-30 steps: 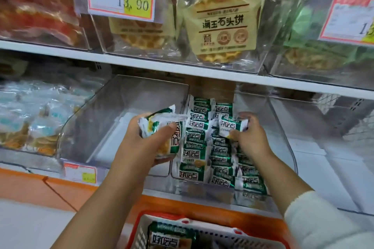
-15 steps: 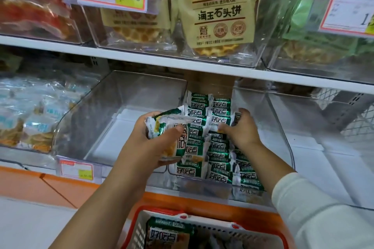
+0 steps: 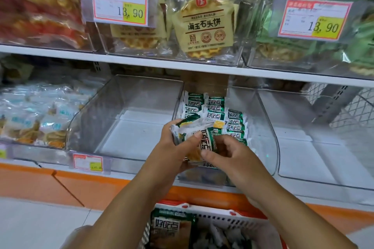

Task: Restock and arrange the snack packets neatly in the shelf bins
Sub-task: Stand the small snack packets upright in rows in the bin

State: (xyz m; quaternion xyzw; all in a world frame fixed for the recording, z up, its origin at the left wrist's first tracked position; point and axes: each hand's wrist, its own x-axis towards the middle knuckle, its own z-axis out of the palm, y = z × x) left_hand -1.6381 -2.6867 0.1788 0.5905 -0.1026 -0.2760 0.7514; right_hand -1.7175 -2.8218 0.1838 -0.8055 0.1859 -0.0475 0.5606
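Note:
My left hand (image 3: 174,153) grips a bunch of green-and-white snack packets (image 3: 197,134) in front of the middle clear bin (image 3: 265,127). My right hand (image 3: 230,155) has its fingers curled onto the right end of that bunch, pinching one packet. Behind the hands, several matching packets (image 3: 214,109) stand in neat rows inside the bin, their front part hidden by my hands.
A red-and-white basket (image 3: 222,215) below holds a large green bag (image 3: 172,228) and more packets. Clear bins stand left (image 3: 125,107) and right (image 3: 323,147) of the stocked one. The upper shelf (image 3: 141,62) carries bins of biscuit packs with price tags.
My right hand has drawn back out of the bin rows and come to the bunch in my left hand. The view has dropped slightly.

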